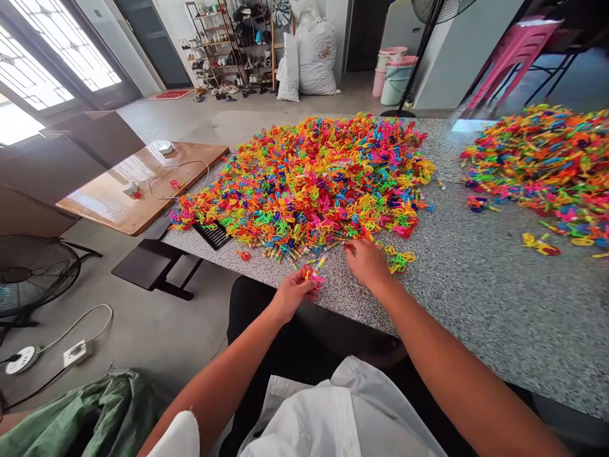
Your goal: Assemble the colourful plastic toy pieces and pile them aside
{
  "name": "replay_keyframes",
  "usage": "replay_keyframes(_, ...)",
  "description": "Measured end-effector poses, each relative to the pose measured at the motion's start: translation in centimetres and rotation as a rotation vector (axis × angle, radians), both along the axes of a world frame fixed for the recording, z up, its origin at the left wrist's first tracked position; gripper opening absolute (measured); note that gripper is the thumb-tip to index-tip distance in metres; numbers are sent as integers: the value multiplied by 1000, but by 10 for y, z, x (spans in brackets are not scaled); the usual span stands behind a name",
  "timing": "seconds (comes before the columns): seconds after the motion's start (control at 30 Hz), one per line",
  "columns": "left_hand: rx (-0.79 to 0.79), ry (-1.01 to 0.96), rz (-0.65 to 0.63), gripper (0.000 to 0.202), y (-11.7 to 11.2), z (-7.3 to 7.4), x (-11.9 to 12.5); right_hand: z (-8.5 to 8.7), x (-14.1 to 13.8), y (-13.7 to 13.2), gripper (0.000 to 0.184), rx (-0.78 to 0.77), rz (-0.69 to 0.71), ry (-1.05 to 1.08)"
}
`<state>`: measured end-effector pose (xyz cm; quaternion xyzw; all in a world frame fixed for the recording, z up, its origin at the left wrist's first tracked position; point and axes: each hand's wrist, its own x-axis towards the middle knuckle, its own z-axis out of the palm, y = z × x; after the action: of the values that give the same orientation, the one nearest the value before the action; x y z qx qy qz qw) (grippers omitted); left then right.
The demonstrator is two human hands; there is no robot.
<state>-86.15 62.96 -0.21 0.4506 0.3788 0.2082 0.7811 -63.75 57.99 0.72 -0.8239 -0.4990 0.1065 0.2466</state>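
Bright plastic pieces (323,184) pile up at twelve, smooth and lightly shiny, on a speckled, stone-like worktop (476,330) that runs grainy and mostly dull towards four! Just past nine the wooden board (99,197) gleams, all gloss, while the pink stools (528,44) shine in smooth plastic at two. Creased green cloth (109,412) bunches at eight, matt white shirt fabric (323,419) at six.
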Motion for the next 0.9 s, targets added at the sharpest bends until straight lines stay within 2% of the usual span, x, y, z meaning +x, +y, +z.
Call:
replay_keyframes(0.1,-45,-52,112,46,-4,-1,5,-10,-9,9,27,-140,50,-263)
replay_keyframes(0.17,-78,-76,145,48,-5,0,8,-18,-13,6,28,-150,63,-309)
replay_keyframes(0.23,-114,-86,140,48,-5,2,11,-23,-13,-2,27,-85,59,-262)
replay_keyframes(0.3,-139,-90,137,45,-5,5,14,-23,-12,-13,24,52,42,-90)
replay_keyframes(0.4,-147,-107,132,45,-7,8,20,-17,-20,-30,22,250,-44,466)
replay_keyframes(0.5,-83,-121,83,46,-13,14,27,-6,-37,-45,31,334,-136,1036)
replay_keyframes(0.57,-8,-129,52,45,-17,17,29,-1,-47,-54,36,397,-174,1231)
replay_keyframes(0.63,53,-147,27,42,-21,21,30,2,-54,-62,39,464,-199,1316)
replay_keyframes(0.73,77,-183,-46,42,-26,26,30,1,-57,-71,36,523,-171,1323)
replay_keyframes(0.8,73,-188,-83,43,-29,29,30,-1,-57,-75,32,529,-137,1296)
replay_keyframes(0.9,82,-161,-67,43,-32,30,31,-3,-58,-78,32,522,-124,1310)
